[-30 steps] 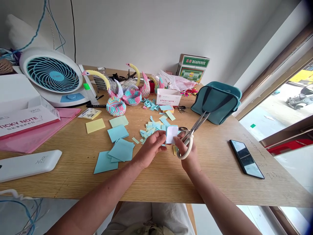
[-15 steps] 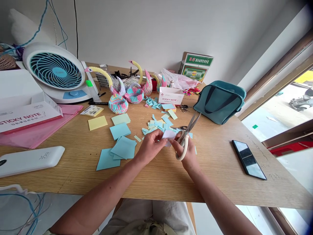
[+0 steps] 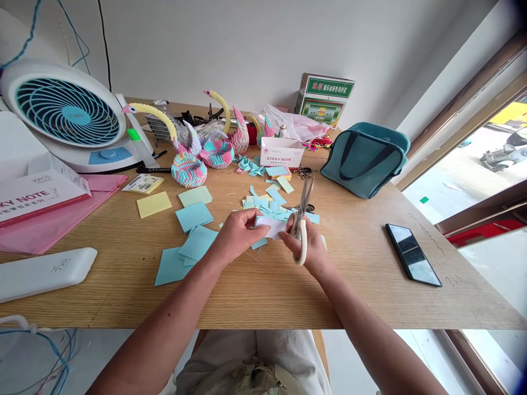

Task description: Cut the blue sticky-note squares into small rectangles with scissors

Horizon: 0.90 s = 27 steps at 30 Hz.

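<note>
Between my two hands is a small pale paper piece [image 3: 272,226], white on the side that shows. My left hand [image 3: 239,236] pinches its left end. At its right end, the thumb and fingertips of my right hand [image 3: 308,247] hold the paper too. White-handled scissors [image 3: 303,236] hang on my right hand, their blades pointing up and slightly parted. Just beyond the hands lies a heap of cut blue paper strips [image 3: 267,204]. Blue paper squares [image 3: 194,216] are spread to the left of my left hand, beside a yellow sheet [image 3: 153,204].
Folded-paper swans [image 3: 189,169] stand at the back, near a sticky note box [image 3: 281,152]. A fan [image 3: 69,112] and a white power bank [image 3: 49,273] are on the left. On the right are a teal bag [image 3: 364,159] and a phone [image 3: 413,254].
The paper between my hands now shows as a wider, flatter strip, and my hands are a little farther apart. The scissors have turned more upright. The whole view has shifted slightly.
</note>
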### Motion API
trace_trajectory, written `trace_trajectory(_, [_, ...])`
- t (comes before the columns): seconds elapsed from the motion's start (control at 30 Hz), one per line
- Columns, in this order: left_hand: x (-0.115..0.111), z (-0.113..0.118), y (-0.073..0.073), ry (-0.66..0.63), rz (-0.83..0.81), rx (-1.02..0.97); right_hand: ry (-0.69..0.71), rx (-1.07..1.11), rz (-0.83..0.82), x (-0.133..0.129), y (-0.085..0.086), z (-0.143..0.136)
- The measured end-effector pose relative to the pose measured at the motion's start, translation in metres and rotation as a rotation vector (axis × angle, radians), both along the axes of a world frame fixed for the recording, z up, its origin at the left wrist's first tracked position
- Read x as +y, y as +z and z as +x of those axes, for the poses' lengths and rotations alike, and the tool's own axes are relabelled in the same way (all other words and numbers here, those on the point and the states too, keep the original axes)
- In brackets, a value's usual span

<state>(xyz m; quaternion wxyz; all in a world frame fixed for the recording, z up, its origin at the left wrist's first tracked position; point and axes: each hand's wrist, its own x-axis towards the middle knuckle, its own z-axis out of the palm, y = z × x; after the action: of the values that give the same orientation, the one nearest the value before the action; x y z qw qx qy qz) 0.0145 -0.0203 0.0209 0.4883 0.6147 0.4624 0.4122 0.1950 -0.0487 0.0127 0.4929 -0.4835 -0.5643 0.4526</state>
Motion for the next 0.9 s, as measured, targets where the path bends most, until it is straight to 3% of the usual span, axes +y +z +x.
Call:
trace_trajectory(0.23, [-0.011, 0.025, -0.007, 0.073, -0.266, -0.516, -0.124, 0.135, -0.013, -0.001, -0.009, -0.013])
trace_trajectory(0.4, [-0.017, 0.035, -0.015, 0.017, -0.347, -0.614, -0.165, 0.162, 0.03, -0.002, -0.012, -0.018])
trace_trajectory(0.6, [-0.018, 0.036, -0.021, -0.006, -0.335, -0.647, -0.152, 0.167, 0.021, -0.004, -0.011, -0.021])
trace_trajectory(0.73, [-0.011, 0.024, -0.012, 0.039, -0.255, -0.57, -0.025, 0.055, 0.007, -0.004, -0.008, -0.013])
trace_trajectory(0.9, [-0.001, 0.002, 0.006, 0.097, -0.19, -0.561, 0.298, -0.134, -0.02, -0.003, -0.007, 0.006])
